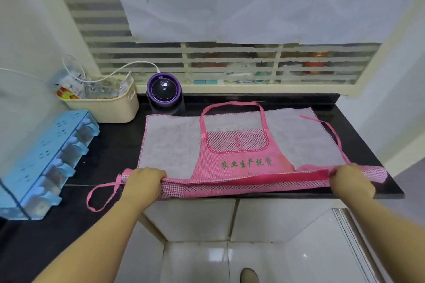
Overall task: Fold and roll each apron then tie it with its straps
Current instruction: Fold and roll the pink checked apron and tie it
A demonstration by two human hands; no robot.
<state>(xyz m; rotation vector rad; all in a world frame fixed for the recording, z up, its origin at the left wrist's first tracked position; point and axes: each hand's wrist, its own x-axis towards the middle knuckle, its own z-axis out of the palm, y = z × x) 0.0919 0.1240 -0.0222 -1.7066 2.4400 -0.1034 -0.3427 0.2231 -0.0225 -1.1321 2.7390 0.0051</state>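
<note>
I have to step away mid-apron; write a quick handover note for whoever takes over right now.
Left hand grips the roll near its left end; right hand grips it near the right end.
The pink apron lies bib away on a grey cloth on the black counter.
Done: bottom rolled partway.
Left: roll up to the bib, then tie with the straps, both loose.

Green characters 农业生产托管 run across the pink apron (243, 156) just below its checked pocket (236, 141).

Fingers (158, 173) of left hand (143, 179) and right hand (351, 179) partly hide in the apron (241, 164) roll.
</note>
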